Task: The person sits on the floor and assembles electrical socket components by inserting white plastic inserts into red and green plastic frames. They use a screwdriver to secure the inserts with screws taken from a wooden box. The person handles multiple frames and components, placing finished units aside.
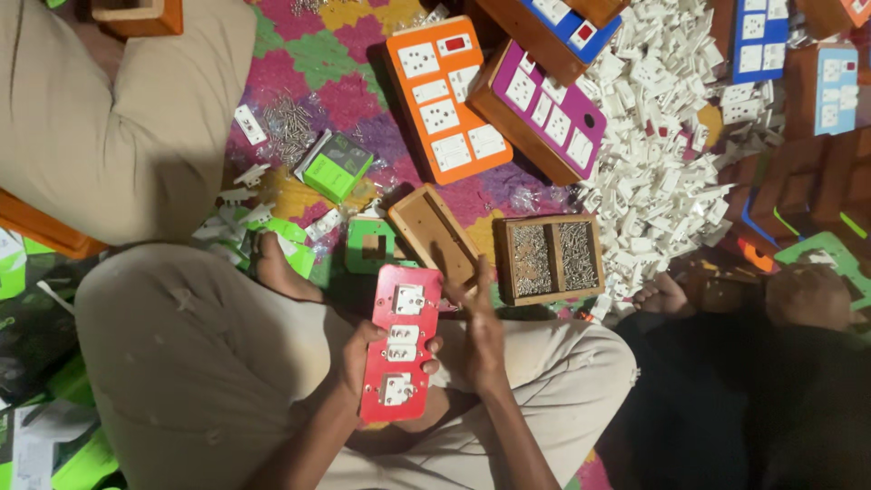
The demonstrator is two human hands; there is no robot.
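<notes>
My left hand [361, 361] grips a red switchboard faceplate [401, 343] fitted with three white sockets, held over my lap. Just right of the plate my right hand [481, 336] is raised edge-on with straight fingers; I cannot see anything in it. An empty wooden box [434, 234] lies just beyond the plate, with a green faceplate [370, 245] beside it. A wooden tray of screws [548, 259] sits to the right of my right hand.
Finished orange [445, 98] and purple [543, 111] switchboards lie further out on a patterned mat. A large heap of white socket parts [662, 154] spreads at the right. A small green box [334, 165] and bagged screws [288, 125] lie left. Another person [771, 381] sits at right.
</notes>
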